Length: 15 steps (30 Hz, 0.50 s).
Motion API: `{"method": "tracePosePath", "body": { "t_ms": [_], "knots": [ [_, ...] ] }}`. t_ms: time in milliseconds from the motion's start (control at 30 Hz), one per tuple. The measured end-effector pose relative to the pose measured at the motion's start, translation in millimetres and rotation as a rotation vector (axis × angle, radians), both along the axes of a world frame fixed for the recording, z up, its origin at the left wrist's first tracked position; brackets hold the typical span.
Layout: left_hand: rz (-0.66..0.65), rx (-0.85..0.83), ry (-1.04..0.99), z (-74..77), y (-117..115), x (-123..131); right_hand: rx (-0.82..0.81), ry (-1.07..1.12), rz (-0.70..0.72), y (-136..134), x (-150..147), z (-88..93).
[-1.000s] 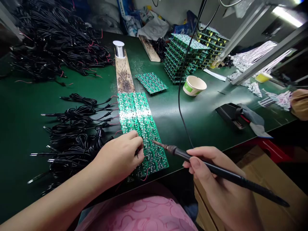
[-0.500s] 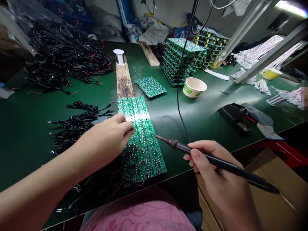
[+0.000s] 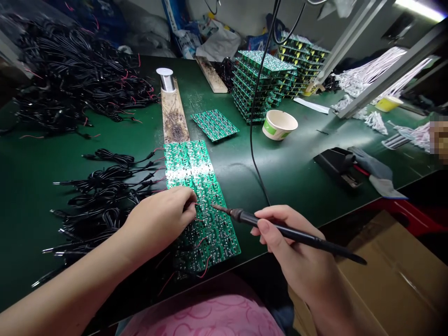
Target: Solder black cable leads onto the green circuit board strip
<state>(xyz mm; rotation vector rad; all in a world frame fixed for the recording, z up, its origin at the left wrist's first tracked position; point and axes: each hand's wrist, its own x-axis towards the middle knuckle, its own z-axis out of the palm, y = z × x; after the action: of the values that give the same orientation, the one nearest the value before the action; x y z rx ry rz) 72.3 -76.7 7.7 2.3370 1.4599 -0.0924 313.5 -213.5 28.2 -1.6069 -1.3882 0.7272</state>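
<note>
**Left hand** (image 3: pixel 157 224): fingers (image 3: pixel 185 198) curled narrowly against the green circuit board (image 3: pixel 185 158), just beside a thin red wire (image 3: pixel 198 204); whether they gripped it could not be told.

**Right hand** (image 3: pixel 290 249): closed around a black soldering iron (image 3: pixel 280 231), held like a pen, its tip near the board.

**Board:** flat on the green bench (image 3: pixel 297 172), lower centre of the frame. Probably light, stiff and brittle; best held by its edges.

**Nearby:** black cables (image 3: pixel 101 200) at left; wooden strip (image 3: pixel 173 116) and solder spool (image 3: pixel 166 79) above; stacked boards (image 3: pixel 261 86) and paper cup (image 3: pixel 280 125) at upper right.
</note>
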Motion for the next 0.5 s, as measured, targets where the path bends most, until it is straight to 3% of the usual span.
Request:
{"method": "tracePosePath", "body": {
  "t_ms": [167, 333, 500],
  "knots": [
    [-0.023, -0.071, -0.186, -1.9, 0.2, -2.0, 0.008, 0.017, -0.004, 3.9, -3.4, -3.8],
    [-0.059, -0.212, -0.47, 1.8, 0.6, -10.0, 0.105, 0.023, 0.03, 24.3, -28.0, -19.0],
    [-0.081, -0.271, -0.543, 2.0, 0.5, -16.3, 0.074, 0.107, 0.123, 49.7, -54.9, -35.2]
  ]
}}
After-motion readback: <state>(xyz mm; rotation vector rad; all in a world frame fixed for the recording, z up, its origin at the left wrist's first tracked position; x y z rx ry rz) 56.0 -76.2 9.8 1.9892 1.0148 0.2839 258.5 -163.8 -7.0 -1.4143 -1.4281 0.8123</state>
